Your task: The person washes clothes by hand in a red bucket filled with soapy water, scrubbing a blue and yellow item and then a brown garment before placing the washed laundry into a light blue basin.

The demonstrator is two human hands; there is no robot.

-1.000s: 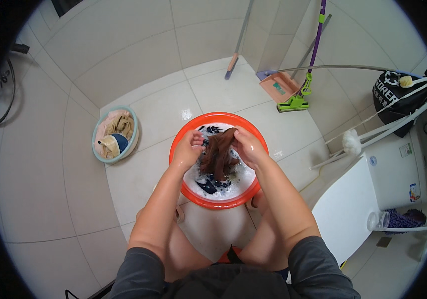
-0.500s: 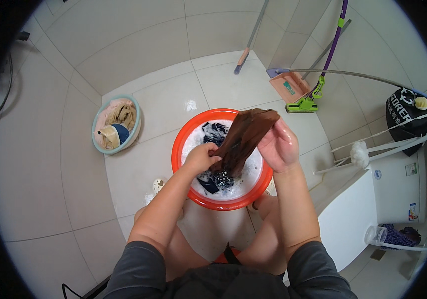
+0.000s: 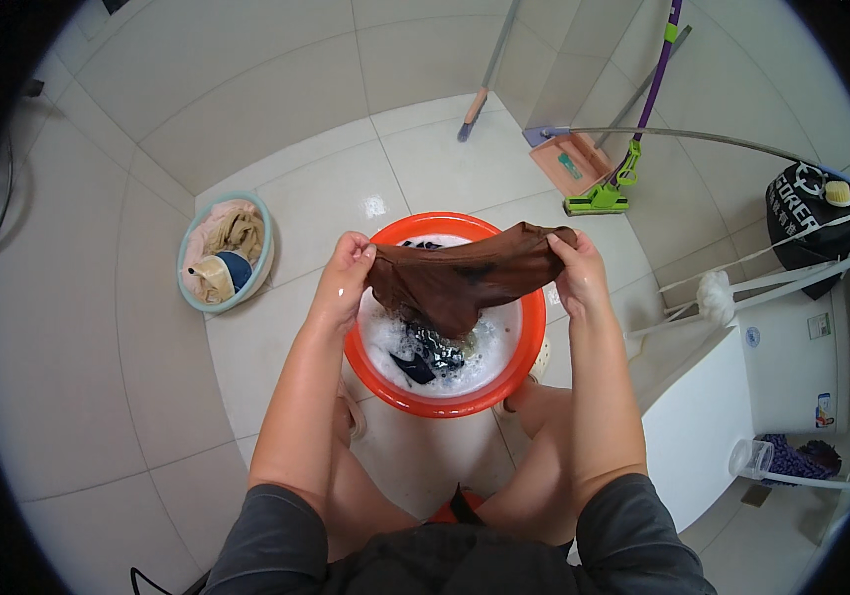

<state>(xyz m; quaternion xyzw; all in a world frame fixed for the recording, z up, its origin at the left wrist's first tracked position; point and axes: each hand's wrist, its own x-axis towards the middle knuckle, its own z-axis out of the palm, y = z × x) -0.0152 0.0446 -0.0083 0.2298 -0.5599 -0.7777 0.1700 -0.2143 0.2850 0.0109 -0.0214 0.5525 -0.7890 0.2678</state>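
Stretched between my two hands is a wet brown garment (image 3: 470, 283), its lower part sagging over the water. My left hand (image 3: 346, 273) pinches one end of its upper edge, fingers closed. At the other end my right hand (image 3: 581, 278) is closed on the cloth too. Below sits a red-orange basin (image 3: 415, 405) of sudsy water, standing on the floor between my feet. Dark blue clothes (image 3: 415, 367) lie soaking in the foam, partly hidden by the brown cloth. I cannot tell what kind of garment the brown one is.
A pale blue tub (image 3: 268, 256) with beige, pink and blue clothes stands at the left. A broom (image 3: 472, 116), a pink dustpan (image 3: 574, 164) and a green-and-purple mop (image 3: 599, 201) are at the back. A white cabinet-like surface (image 3: 698, 446) and a black bag (image 3: 802, 223) are at the right.
My left hand has moved up and left to the garment's left end, and my right hand has closed on the other. The cloth went from slanting to spread out sideways.
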